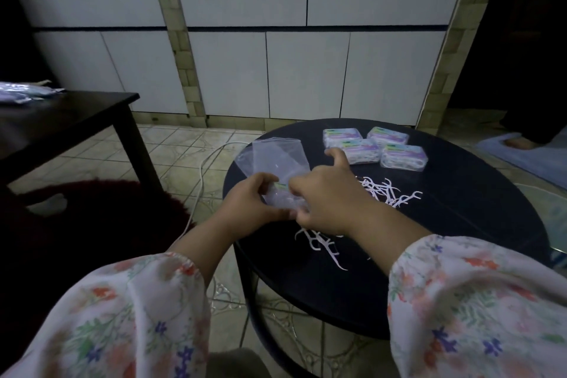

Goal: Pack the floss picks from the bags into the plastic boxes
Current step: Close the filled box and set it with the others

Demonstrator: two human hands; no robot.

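Box (283, 198), left edge of table (460, 209): your left hand (250, 199) and right hand (325, 193) clamp it, so steady it before loading picks (386, 192).

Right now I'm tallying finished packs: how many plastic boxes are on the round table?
4 set down at the far side: back left, back right, front left, front right. A fifth box is held between the left hand and right hand. None seems hidden.
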